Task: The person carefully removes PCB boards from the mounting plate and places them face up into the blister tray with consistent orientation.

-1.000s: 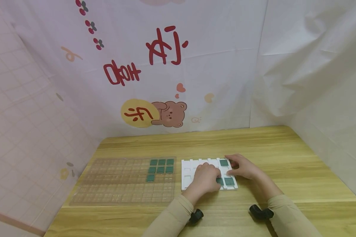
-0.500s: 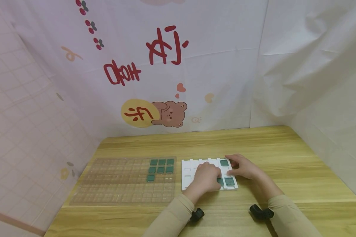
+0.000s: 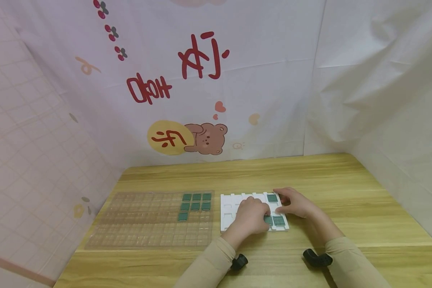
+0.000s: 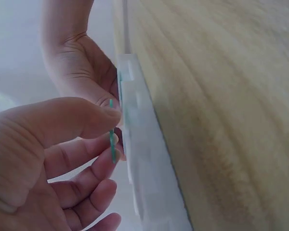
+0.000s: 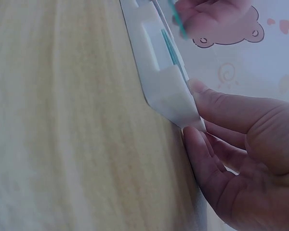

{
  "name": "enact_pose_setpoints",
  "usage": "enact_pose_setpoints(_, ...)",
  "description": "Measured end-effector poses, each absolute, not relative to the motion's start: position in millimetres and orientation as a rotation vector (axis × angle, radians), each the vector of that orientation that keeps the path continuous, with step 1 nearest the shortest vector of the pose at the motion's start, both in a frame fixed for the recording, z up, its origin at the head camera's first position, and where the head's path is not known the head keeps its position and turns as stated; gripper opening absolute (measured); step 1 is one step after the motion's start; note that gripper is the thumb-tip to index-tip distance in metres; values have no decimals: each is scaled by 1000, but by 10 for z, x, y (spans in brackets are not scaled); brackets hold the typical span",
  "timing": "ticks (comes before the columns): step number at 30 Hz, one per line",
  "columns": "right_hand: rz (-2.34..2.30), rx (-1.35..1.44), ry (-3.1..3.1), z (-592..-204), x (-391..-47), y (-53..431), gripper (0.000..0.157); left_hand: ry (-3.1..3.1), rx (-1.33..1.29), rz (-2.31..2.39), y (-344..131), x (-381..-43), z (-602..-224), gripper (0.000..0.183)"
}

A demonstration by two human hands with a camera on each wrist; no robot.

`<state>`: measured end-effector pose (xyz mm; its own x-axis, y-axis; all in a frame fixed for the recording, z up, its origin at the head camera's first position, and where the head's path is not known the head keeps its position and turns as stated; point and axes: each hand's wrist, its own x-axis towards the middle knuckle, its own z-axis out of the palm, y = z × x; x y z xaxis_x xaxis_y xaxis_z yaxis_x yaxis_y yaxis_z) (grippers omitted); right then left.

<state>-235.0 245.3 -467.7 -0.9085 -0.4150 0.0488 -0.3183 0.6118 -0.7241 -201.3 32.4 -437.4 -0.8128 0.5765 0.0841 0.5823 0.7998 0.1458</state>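
A white slotted tray [image 3: 227, 219] lies on the table before me. My left hand [image 3: 251, 216] is over its middle, pinching a thin green circuit board [image 4: 112, 150] between thumb and fingertips, just above the tray's face. My right hand [image 3: 298, 203] grips the tray's right edge, thumb at the top and fingers along the side, as the right wrist view shows. One green board [image 3: 272, 198] sits in the far right slot and another board [image 3: 279, 221] in the near right slot. The left hand hides several slots.
Left of the white tray lies a clear plastic tray [image 3: 140, 228] with many cells; several green boards [image 3: 195, 206] sit in its far right part. Black wrist devices [image 3: 317, 258] sit by both sleeves. A printed curtain [image 3: 266, 80] closes off the table's back.
Both hands stay almost where they were. The board in my left fingers has shifted slightly and now looks a little more tilted.
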Motion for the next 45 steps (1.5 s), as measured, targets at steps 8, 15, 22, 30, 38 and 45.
enact_pose_setpoints(8,-1184,-602,2695,-4676,-2349,2454,71,-2893,-954,-418,252,-1989,-4290,26)
enact_pose_setpoints(15,-1191,-619,2694,-4689,-2357,2461,71,-2812,-971,-527,172,-1973,-4201,25)
enact_pose_setpoints(22,-1190,-626,2698,-4689,-2355,2459,70,-2773,-986,-632,102,-1956,-4114,23)
enact_pose_setpoints(30,-1194,-603,2691,-4683,-2351,2447,70,-2713,-998,-649,-7,-1959,-4062,24)
enact_pose_setpoints(38,-1170,-598,2700,-4681,-2359,2441,71,-2700,-965,-662,-164,-1952,-4041,24)
enact_pose_setpoints(45,-1143,-596,2720,-4685,-2361,2445,71,-2721,-935,-746,-328,-1977,-4086,21)
